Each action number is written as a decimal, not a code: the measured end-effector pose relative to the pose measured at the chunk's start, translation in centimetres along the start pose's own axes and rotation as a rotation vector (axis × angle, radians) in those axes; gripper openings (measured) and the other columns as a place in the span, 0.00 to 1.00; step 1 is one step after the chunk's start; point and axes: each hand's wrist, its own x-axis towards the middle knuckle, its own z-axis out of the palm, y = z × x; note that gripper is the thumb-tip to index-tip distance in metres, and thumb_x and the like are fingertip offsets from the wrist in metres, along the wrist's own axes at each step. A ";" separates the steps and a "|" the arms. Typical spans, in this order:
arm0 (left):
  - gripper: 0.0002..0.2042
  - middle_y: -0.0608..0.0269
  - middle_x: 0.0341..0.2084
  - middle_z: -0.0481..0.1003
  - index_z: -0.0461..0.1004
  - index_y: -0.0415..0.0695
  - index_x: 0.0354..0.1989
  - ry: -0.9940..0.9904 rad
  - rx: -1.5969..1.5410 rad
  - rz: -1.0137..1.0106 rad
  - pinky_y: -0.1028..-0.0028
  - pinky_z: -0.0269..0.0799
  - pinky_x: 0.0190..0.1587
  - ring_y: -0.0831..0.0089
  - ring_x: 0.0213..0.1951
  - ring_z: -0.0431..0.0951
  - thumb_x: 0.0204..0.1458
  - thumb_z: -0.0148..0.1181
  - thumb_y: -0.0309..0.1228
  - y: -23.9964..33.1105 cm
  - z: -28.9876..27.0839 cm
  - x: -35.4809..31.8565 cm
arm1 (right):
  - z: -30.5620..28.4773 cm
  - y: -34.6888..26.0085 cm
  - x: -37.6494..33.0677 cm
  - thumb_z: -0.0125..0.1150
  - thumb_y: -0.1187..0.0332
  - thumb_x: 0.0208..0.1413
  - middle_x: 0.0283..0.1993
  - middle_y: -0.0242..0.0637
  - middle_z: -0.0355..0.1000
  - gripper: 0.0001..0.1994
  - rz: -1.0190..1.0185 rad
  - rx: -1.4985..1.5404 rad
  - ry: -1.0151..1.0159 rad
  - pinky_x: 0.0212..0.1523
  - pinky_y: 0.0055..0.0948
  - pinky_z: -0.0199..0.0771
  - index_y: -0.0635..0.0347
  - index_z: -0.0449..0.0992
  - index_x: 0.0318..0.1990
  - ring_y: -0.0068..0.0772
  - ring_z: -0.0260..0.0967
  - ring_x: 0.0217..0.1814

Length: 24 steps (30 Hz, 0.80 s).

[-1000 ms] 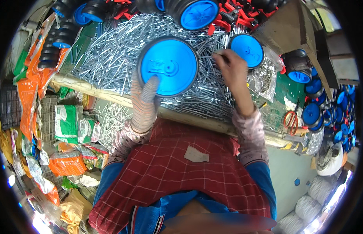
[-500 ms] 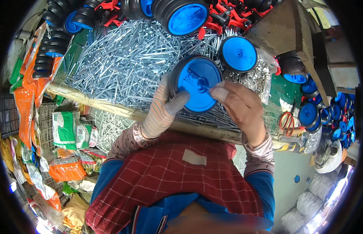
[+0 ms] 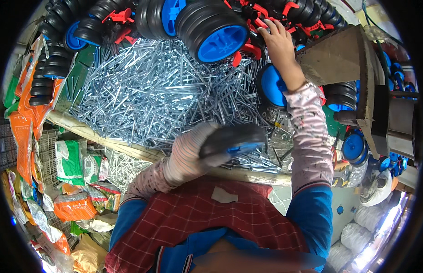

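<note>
A black-tyred wheel with a blue hub [image 3: 238, 135], tilted almost edge-on and blurred, is held in my left hand [image 3: 189, 150], which wears a striped glove. It is above the near edge of a heap of loose metal bolts or pins [image 3: 147, 91]. Stretched out to the far side, my bare right hand [image 3: 280, 48] has its fingers apart over red and black plastic parts [image 3: 253, 20], the tips at or touching them. Another blue-hubbed wheel [image 3: 270, 86] lies beside my right wrist, partly covered by the forearm.
Stacked black wheels [image 3: 211, 34] line the back of the bench. A wooden rail [image 3: 102, 136] runs along its front. At the right juts a board structure [image 3: 352, 68], with more wheels [image 3: 354, 148] beyond it. Plastic bags [image 3: 75, 207] crowd the left side.
My right hand has left the wheel and reached forward to the red and black parts. The left hand has kept the wheel, lowered it and tilted it from face-up to nearly edge-on.
</note>
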 end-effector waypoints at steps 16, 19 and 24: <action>0.15 0.48 0.29 0.77 0.75 0.37 0.26 -0.399 -0.074 0.147 0.66 0.75 0.35 0.59 0.33 0.79 0.56 0.59 0.38 -0.2 1.1 -1.5 | -17.0 -8.7 -13.1 0.54 0.73 0.64 0.36 0.23 0.70 0.06 0.819 2.018 -0.307 0.37 0.16 0.60 0.63 0.73 0.46 0.11 0.61 0.36; 0.11 0.54 0.29 0.77 0.74 0.40 0.27 -0.414 0.033 0.197 0.70 0.77 0.33 0.63 0.33 0.80 0.52 0.66 0.35 0.0 1.5 -1.3 | -17.6 -8.7 -13.4 0.55 0.73 0.64 0.33 0.21 0.69 0.06 0.663 1.824 -0.309 0.36 0.14 0.58 0.62 0.73 0.45 0.09 0.59 0.35; 0.12 0.61 0.28 0.78 0.74 0.42 0.29 -0.463 0.114 0.124 0.72 0.76 0.32 0.67 0.30 0.80 0.53 0.65 0.38 -0.3 1.5 -1.0 | -19.8 -8.5 -12.4 0.59 0.73 0.58 0.36 0.31 0.69 0.06 0.462 1.475 -0.308 0.40 0.23 0.63 0.64 0.73 0.41 0.21 0.63 0.38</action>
